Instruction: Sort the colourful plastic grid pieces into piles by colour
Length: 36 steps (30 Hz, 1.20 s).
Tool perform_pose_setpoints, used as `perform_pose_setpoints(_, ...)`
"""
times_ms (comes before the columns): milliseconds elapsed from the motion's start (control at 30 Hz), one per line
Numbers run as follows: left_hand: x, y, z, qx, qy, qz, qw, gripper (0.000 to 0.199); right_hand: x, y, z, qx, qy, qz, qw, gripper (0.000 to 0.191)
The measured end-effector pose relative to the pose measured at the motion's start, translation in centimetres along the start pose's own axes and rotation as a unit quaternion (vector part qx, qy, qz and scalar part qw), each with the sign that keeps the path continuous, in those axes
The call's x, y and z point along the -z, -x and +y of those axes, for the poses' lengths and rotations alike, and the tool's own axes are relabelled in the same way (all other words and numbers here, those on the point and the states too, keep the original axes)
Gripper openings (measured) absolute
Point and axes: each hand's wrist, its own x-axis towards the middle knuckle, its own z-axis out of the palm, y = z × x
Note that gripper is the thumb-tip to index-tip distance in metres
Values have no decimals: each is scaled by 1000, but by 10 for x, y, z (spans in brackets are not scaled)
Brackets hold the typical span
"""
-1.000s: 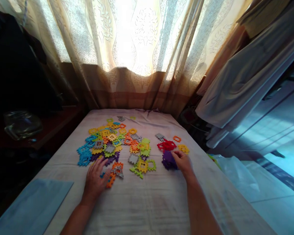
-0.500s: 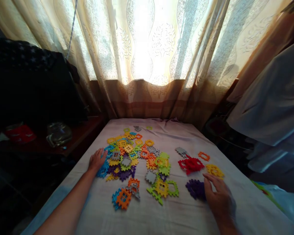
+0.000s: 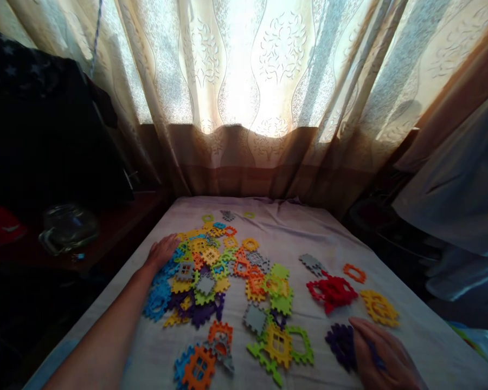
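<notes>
At the left edge of a heap of colourful interlocking plastic pieces (image 3: 205, 284), my left hand (image 3: 162, 252) lies with its fingers stretched out over the edge pieces. Blue pieces (image 3: 158, 300) are beside its wrist. My right hand (image 3: 384, 355) is low on the right, its thumb and fingers curled round a purple piece (image 3: 374, 356) that shows between them. Touching this hand is a small pile of purple pieces (image 3: 341, 345), partly covered by it. Just beyond are red pieces (image 3: 332, 292) and yellow pieces (image 3: 380, 307).
A bed-like surface with a pale sheet (image 3: 284, 222) carries everything. Nearer me lie an orange window piece (image 3: 199, 368) and a yellow window piece (image 3: 278, 345). A glass jug (image 3: 69, 227) stands on the side table at left. Curtains (image 3: 244, 157) hang behind; clothes (image 3: 463, 179) hang at right.
The view has moved closer, so the pieces appear larger and lower. My left hand has slid farther up the heap's edge. My right hand has closed on a purple piece.
</notes>
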Motion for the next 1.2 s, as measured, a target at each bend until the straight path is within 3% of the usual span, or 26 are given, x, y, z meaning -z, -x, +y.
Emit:
perform_pose_setpoints(133,-18,-11,11,-34,28,-25,999,59,-5,-1,-15,16,-22,-24,999,19)
perform_pose_setpoints(300,-38,-12,38,-95,84,-35,991,54,-12,-3,-30,28,-55,-47,997,17)
perform_pose_setpoints(433,-45,-6,59,-89,142,-14,986,57,-17,-3,-45,10,-71,-70,995,18)
perform_pose_setpoints(533,-49,1,71,-50,189,14,981,65,-25,-3,-60,-18,-84,-159,984,22)
perform_pose_setpoints(667,-43,15,77,-15,251,46,967,77,-36,-7,-80,-68,-41,-326,942,30)
perform_pose_setpoints(767,-28,34,70,-11,280,54,958,76,-42,-16,-90,-97,7,-407,908,32)
perform_pose_setpoints(900,-13,80,55,4,289,81,954,68,-50,-24,-101,-100,-16,-430,897,33)
perform_pose_setpoints(1033,-17,139,50,8,289,115,950,66,-58,-29,-107,-84,-77,-422,899,40)
perform_pose_setpoints(1200,-29,180,57,-18,300,168,939,62,-57,-51,-94,-56,-1,-456,888,40)
